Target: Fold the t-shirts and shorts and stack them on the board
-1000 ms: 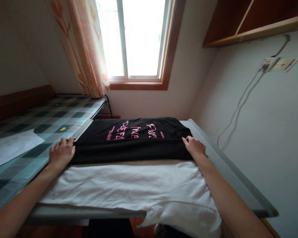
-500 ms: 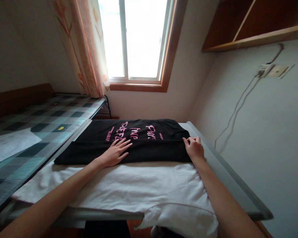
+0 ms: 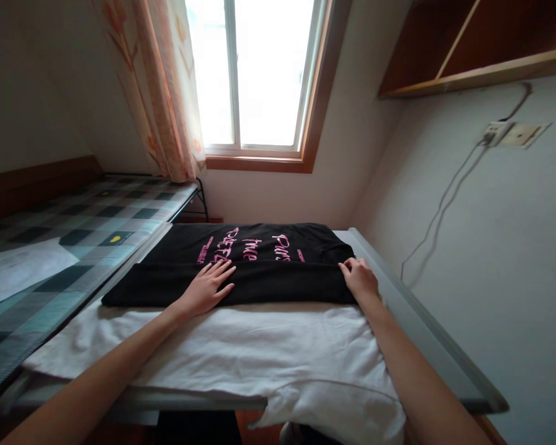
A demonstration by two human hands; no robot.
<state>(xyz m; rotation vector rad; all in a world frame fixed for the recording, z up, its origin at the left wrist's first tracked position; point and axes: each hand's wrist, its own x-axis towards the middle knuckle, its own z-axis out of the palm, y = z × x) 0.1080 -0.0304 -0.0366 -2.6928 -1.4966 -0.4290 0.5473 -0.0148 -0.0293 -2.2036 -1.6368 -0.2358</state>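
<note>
A black T-shirt (image 3: 278, 284) with pink lettering lies on the table, its near side folded over part of the print. My left hand (image 3: 207, 287) rests flat on the folded strip, fingers spread. At the strip's right end, my right hand (image 3: 360, 278) pinches the folded edge between thumb and fingers. Under and in front of the black shirt is a white garment (image 3: 259, 346), whose near right part hangs over the table's front edge.
The grey table (image 3: 426, 334) stands against the right wall. To the left is a bed with a checked mattress (image 3: 134, 213) and a sheet of paper (image 3: 28, 269). A window and curtain (image 3: 167, 93) are ahead; a wooden shelf (image 3: 482, 68) and a socket with a cable (image 3: 495, 131) are on the right wall.
My left hand has slid a little to the left along the folded strip. My right hand has shifted very slightly left, still at the fold's right end. The shirt looks the same.
</note>
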